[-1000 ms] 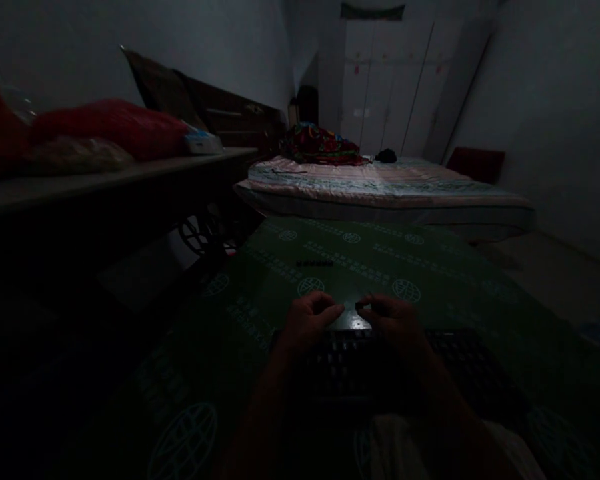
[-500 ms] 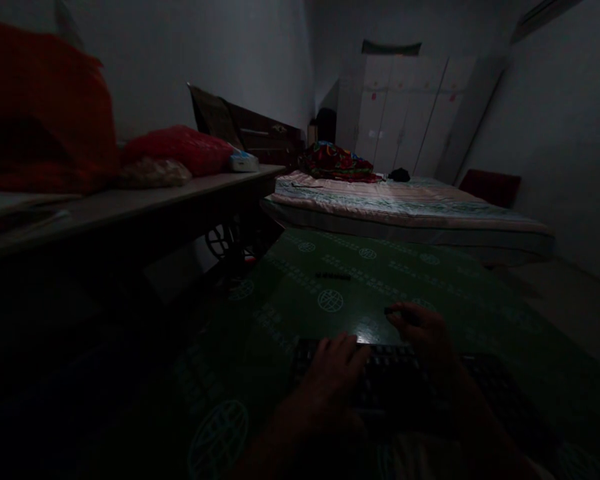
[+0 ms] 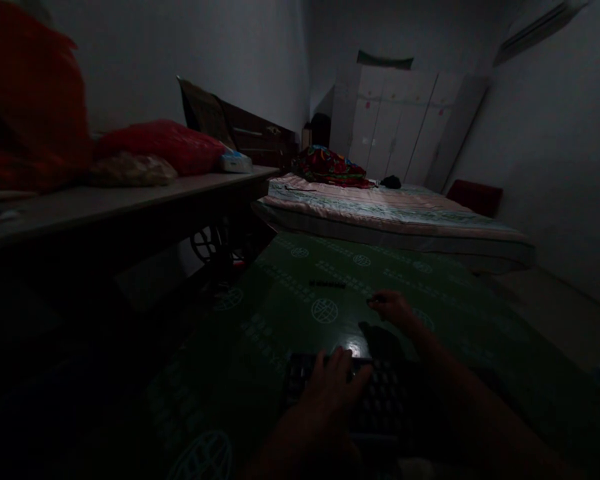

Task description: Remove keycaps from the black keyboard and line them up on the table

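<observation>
A black keyboard (image 3: 380, 407) lies on the green table (image 3: 280, 320) right in front of me. My left hand (image 3: 330, 387) rests on its left part, fingers spread over the keys. Beyond the keyboard, my right hand (image 3: 391, 308) is raised above the tabletop, thumb and fingers pinched on a small dark piece, probably a keycap (image 3: 371, 300). A short row of small dark pieces (image 3: 327, 284) lies farther back on the table, left of my right hand. My right forearm hides the keyboard's right part, and the light is dim.
To the left runs a shelf-like table (image 3: 145, 200) bearing an orange bag (image 3: 30, 100), a red bag (image 3: 165, 147) and a small box (image 3: 236, 162). A bed (image 3: 395, 213) with a patterned blanket (image 3: 330, 167) stands past the green table, before a white wardrobe (image 3: 395, 127).
My right hand has moved forward from over the keyboard toward the row of dark pieces, still pinching the small piece. My left hand stays on the keyboard. The view has shifted slightly.
</observation>
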